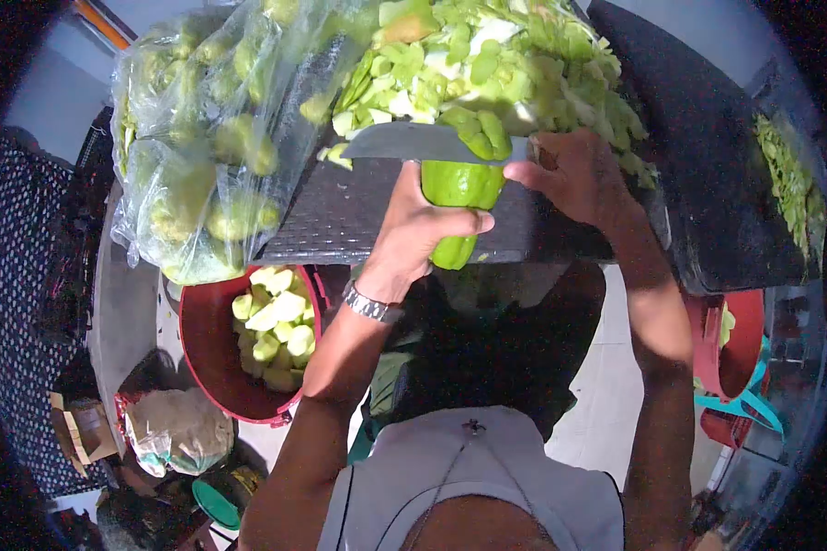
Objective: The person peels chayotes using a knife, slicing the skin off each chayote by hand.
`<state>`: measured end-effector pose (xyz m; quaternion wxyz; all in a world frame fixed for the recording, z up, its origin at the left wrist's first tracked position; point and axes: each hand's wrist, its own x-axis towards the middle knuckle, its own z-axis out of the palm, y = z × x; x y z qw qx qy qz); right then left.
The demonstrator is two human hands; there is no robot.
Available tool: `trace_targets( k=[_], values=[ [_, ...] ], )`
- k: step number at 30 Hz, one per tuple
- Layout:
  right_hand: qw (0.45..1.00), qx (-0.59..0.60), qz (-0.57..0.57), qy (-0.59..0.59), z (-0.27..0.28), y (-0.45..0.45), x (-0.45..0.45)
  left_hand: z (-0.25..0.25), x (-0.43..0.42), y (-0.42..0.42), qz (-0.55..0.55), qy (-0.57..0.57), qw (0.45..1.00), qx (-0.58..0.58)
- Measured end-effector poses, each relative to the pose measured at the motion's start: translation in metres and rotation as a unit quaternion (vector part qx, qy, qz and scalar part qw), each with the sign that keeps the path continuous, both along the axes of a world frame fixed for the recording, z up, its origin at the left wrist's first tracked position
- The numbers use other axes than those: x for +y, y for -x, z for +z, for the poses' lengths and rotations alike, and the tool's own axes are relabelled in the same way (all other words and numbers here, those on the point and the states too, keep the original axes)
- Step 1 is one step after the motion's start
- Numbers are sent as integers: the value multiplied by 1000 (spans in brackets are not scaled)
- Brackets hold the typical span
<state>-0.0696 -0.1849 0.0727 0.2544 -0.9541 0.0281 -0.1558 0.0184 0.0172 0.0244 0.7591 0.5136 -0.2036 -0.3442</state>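
My left hand (413,220), with a metal watch on its wrist, is closed around a bright green chayote (462,184) and holds it over the front of a dark mat. My right hand (579,174) grips the handle of a wide-bladed knife (390,143). The blade lies across the far end of the chayote, pointing left. A curled slice of green peel (483,134) rests on the blade near the handle. Just beyond the knife spreads a big heap of pale green peelings (505,64).
A clear plastic bag (220,165) of chayotes lies left on the dark mat (317,207). Below it stands a red bucket (211,354) holding peeled pieces (280,317). Another red container (740,354) is at the right. A tied sack (179,427) sits on the floor at left.
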Motion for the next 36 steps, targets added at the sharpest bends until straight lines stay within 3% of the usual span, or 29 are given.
trace_targets(
  k=[4, 6, 8, 10, 12, 14, 16, 18, 20, 21, 22, 23, 24, 25, 26, 29, 31, 32, 34, 36],
  values=[
    [999, 15, -20, 47, 1, -1, 6, 5, 1, 0, -10, 65, 998, 7],
    [998, -18, -15, 64, 1, -1, 11, 10, 3, -1, -7, 6, 1000, -3],
    [995, 18, -59, 77, -26, -5, -29, 14, 7, 1, 6, 7, 1000, -12],
    [989, 40, -100, 103, -11, -14, -40, 18, 12, -7, 24, 66, 997, -32],
    [980, 99, -131, 114, -6, 1, -34, 9, 18, -17, 8, 32, 999, -32],
    [981, -43, -13, 191, -40, 1, -66, 8, 19, -24, -32, 6, 999, -11],
    [985, -52, -13, 162, -35, -1, -63, 9, 21, -21, -41, -6, 999, -3],
    [991, 65, -110, 42, -27, 3, -61, 8, 23, -24, -93, -29, 995, 33],
    [971, 152, -179, -39, -32, 6, -71, 11, 15, -18, 46, 113, 991, 50],
    [957, 191, -205, -73, -41, 9, -80, 18, 14, -19, 45, 219, 968, 117],
    [985, 79, -155, -7, -53, 15, -86, 27, 12, -19, 37, 323, 928, 183],
    [993, -27, -100, 56, -69, 27, -86, 36, 10, -8, 106, 283, 931, 204],
    [992, -83, -81, 46, -66, 27, -81, 47, 2, -3, 170, 249, 930, 212],
    [988, -137, -60, 39, -58, 25, -70, 34, -1, -3, 107, 269, 925, 247],
    [989, -118, -76, -48, -54, 29, -53, 22, -1, 0, -65, 315, 899, 298],
    [961, -29, -135, -239, -65, 45, -33, 4, -10, 5, -86, 306, 879, 356],
    [973, -54, -136, -179, -69, 52, -18, 0, -13, 6, -86, 256, 887, 374],
    [985, -120, -113, -59, -66, 50, -12, 0, -13, 7, -88, 256, 896, 351],
    [985, -133, -111, 12, -51, 56, 10, -2, -13, 10, -94, 251, 913, 308],
    [985, -32, -145, -87, -27, 71, 34, -17, -12, 9, -80, 278, 908, 303]
  ],
)
